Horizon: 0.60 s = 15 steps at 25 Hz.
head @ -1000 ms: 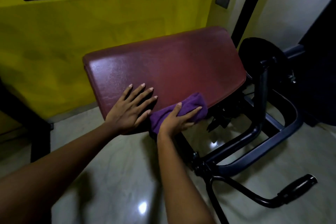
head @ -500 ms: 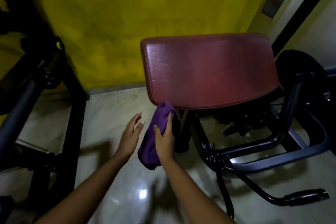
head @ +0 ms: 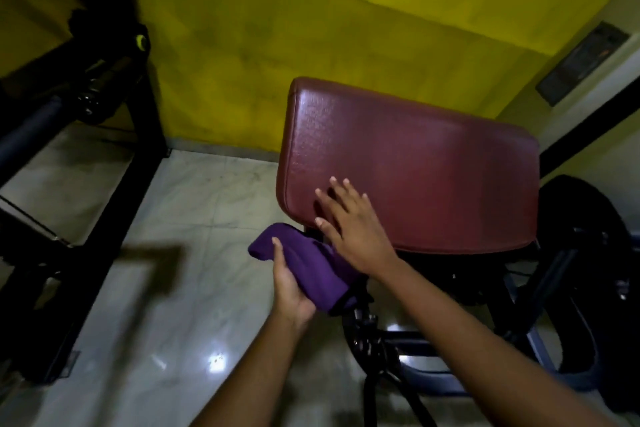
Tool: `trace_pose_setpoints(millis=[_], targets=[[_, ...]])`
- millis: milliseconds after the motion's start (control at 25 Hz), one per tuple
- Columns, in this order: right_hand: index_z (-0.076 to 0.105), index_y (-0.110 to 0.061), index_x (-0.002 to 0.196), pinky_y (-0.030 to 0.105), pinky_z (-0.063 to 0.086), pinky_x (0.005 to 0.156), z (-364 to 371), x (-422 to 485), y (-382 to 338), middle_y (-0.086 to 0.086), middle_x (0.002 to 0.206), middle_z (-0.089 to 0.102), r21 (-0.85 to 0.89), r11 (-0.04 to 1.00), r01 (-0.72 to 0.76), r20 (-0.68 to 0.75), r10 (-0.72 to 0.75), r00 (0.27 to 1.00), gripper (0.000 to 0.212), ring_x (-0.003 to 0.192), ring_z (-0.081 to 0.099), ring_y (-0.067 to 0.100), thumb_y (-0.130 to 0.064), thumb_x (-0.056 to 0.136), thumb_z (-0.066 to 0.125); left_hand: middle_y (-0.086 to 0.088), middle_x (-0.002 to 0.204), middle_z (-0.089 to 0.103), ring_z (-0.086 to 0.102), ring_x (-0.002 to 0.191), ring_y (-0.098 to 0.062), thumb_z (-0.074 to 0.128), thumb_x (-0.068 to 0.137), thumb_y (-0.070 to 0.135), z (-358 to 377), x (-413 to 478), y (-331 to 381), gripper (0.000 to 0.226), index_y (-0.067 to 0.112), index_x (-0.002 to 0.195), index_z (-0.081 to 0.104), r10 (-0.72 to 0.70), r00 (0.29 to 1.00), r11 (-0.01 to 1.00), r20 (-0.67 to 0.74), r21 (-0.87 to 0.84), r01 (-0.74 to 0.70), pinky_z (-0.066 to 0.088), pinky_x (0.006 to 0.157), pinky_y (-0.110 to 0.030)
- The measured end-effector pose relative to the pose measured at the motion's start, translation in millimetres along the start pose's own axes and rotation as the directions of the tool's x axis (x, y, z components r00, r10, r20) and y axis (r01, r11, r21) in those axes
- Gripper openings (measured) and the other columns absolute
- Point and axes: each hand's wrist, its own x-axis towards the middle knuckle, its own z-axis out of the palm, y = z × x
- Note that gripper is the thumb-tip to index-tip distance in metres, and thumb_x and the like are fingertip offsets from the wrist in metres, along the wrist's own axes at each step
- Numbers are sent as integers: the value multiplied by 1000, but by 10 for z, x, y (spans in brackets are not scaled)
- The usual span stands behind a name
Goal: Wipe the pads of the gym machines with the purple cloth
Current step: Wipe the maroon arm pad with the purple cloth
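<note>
Since half a second ago, the purple cloth has passed from your right hand to your left hand. The left hand now grips it bunched, thumb laid along its side, just below the near-left corner of the maroon pad. Contact between cloth and pad edge: cannot tell. Your right hand has come onto the pad, palm down and fingers spread, at the lower left part. Black machine frame sits under the pad, on a pale glossy floor. Yellow wall behind; second black frame at left.
</note>
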Motion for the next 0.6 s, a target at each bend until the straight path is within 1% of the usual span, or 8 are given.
trace_pose_setpoints(millis=[80,160,200,280,320,400,480,600], targets=[[19,-29,147,47,7,116,-51,105,303,-1,157,14,-204,967,149,-107,-173,979,60,145,6,19,-54,93,26,-12,110,69,65,102,-26,32,86,67,176,154,-313,70,12,120,57,21,999,998,-49,-53,-24,44,97,-44],[21,-29,146,51,14,114,-37,246,696,1,155,20,-344,911,229,-111,-281,953,61,143,11,19,-55,92,29,-9,129,58,53,121,-26,33,83,70,373,302,-634,76,13,130,50,77,986,995,-147,-54,-86,35,108,-44],[22,-28,146,51,16,112,40,305,827,1,154,22,-368,899,239,-136,-307,942,61,143,14,19,-55,91,31,-6,134,54,50,123,-24,35,82,71,439,396,-741,77,14,133,48,113,973,990,-200,-64,-128,34,110,-42],[26,-28,144,50,18,112,168,296,851,1,153,25,-362,900,243,-187,-326,927,60,142,19,19,-55,91,34,-3,137,53,52,123,-22,42,75,75,420,549,-812,81,20,134,48,237,937,971,-257,32,-237,33,111,-43],[27,-28,144,50,18,112,201,285,824,1,152,26,-369,895,250,-240,-351,905,60,141,20,19,-54,91,35,-2,135,55,53,121,-21,45,69,76,425,557,-779,84,22,133,48,259,936,966,-240,69,-250,34,111,-44],[27,-28,144,49,17,113,192,304,897,1,152,25,-350,893,283,-271,-386,882,59,141,21,19,-52,91,36,-1,133,57,54,120,-21,44,63,77,394,593,-749,90,23,134,47,278,944,958,-175,122,-259,34,111,-45],[26,-28,145,49,15,113,187,298,915,0,153,23,-348,893,285,-269,-386,882,60,142,19,18,-52,91,35,-2,135,55,51,124,-21,38,66,75,379,596,-707,90,21,138,43,283,951,954,-124,137,-267,32,113,-44],[24,-30,145,49,14,114,200,293,895,-1,154,21,-345,900,267,-246,-362,899,60,143,16,17,-52,91,35,-2,138,53,49,127,-22,36,79,75,220,726,-420,82,20,139,43,374,927,914,-38,183,-362,28,115,-44]])
